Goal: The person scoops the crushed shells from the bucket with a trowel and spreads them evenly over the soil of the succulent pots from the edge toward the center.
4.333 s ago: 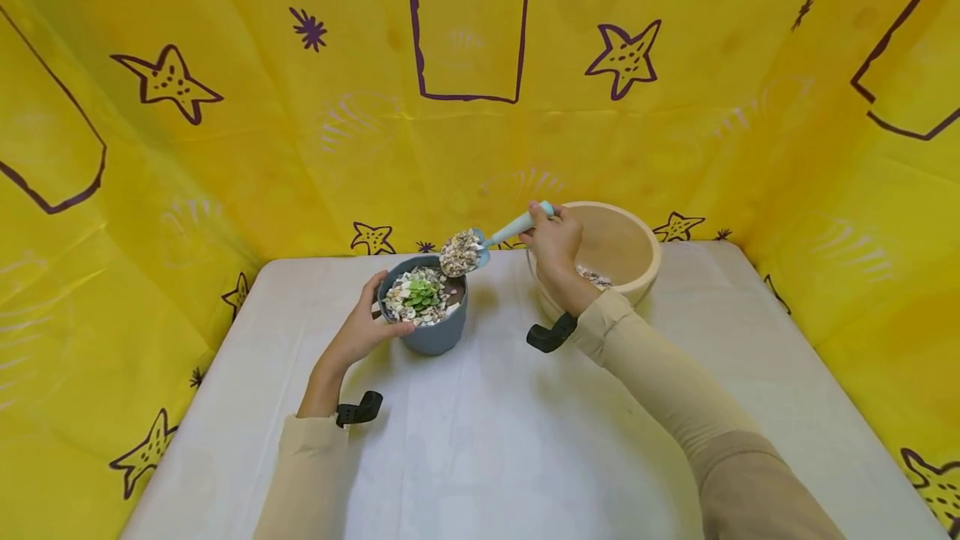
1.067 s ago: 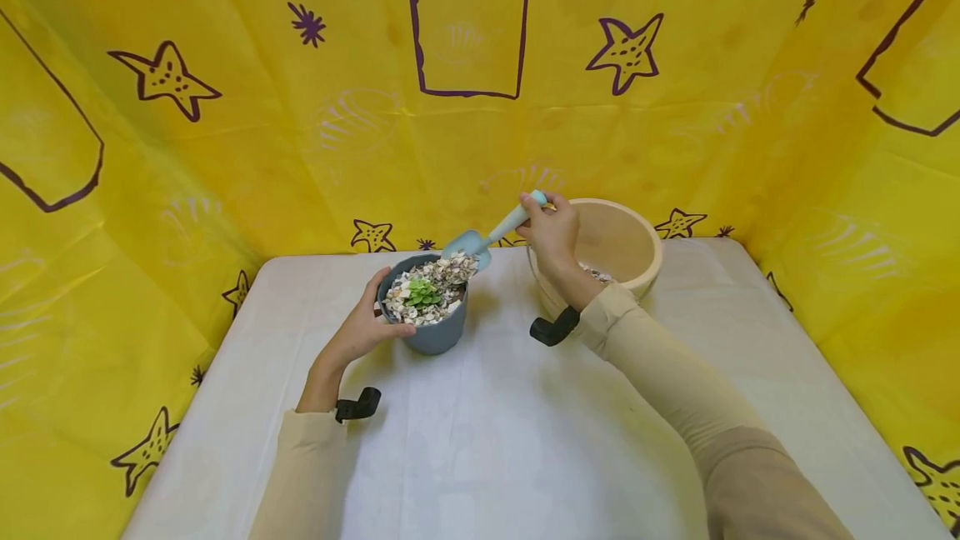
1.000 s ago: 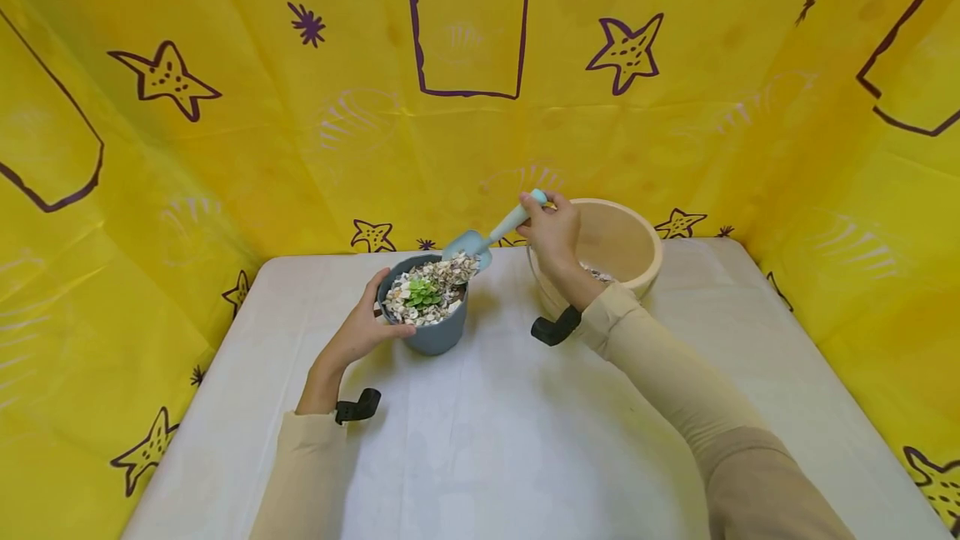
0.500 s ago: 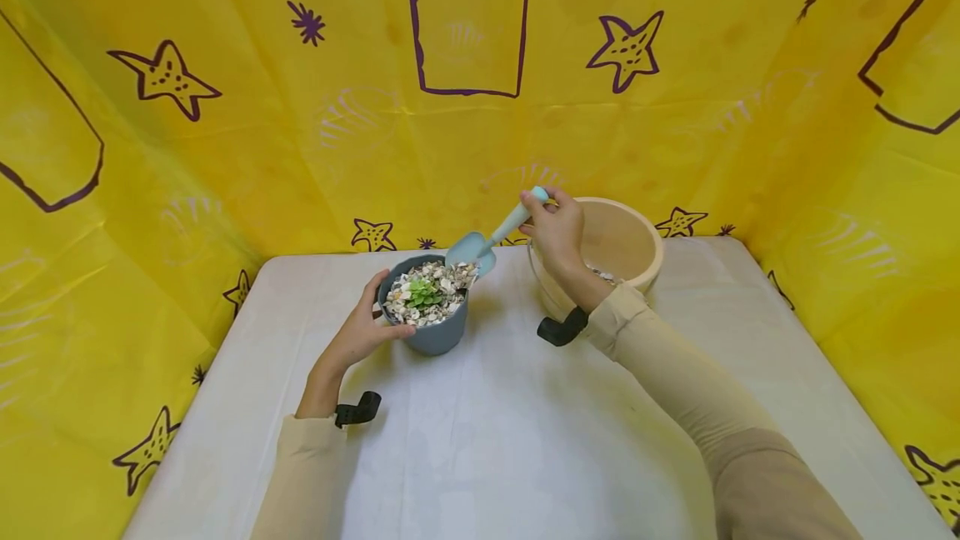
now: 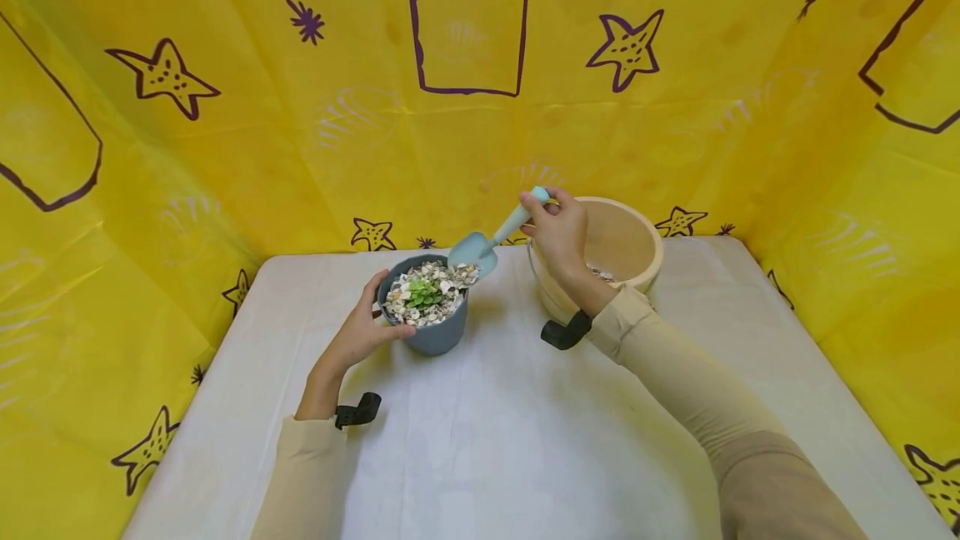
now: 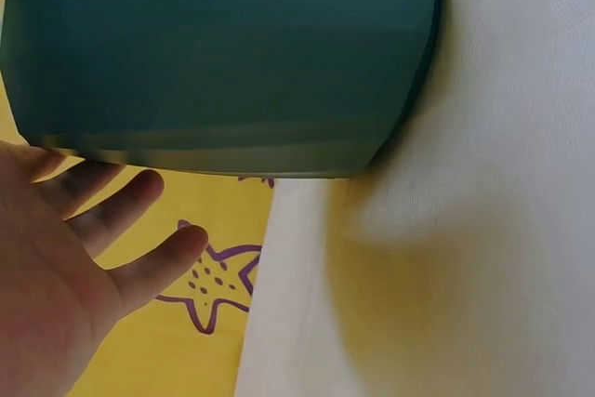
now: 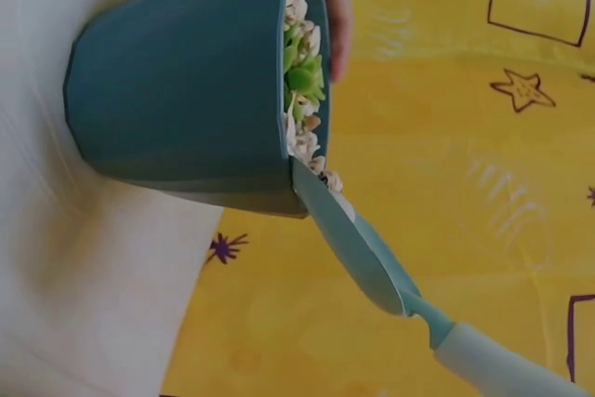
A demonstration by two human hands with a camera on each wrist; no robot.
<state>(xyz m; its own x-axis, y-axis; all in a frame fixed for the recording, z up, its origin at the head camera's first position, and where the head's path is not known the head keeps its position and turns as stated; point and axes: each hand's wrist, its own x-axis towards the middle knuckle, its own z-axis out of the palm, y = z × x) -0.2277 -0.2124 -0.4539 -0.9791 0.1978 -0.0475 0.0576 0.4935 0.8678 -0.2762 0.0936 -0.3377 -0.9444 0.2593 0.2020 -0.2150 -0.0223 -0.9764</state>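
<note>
A blue-grey plant pot (image 5: 437, 337) stands on the white-covered table, with a small green plant (image 5: 423, 294) among pale gravel. My left hand (image 5: 362, 330) grips the pot at its left side, thumb on the near face and fingers toward the back; the left wrist view shows several fingers along the wall. High on its handle, my right hand (image 5: 558, 238) holds a light blue trowel (image 5: 512, 225). The scoop tilts down to the left, its tip over the pot's right rim in the right wrist view (image 7: 358, 248). Some gravel (image 5: 467, 275) lies at the scoop's lower edge.
Behind my right forearm stands a beige bucket (image 5: 647, 272) with a thin handle and a little gravel (image 5: 602, 273) at its bottom. Yellow sheeting (image 5: 465, 148) with purple drawings rises along the table's back and sides.
The trowel has tipped further, and its heap of gravel has slid into the pot's right side, covering the dark patch there. My right hand has shifted slightly right; the left hand stays put.
</note>
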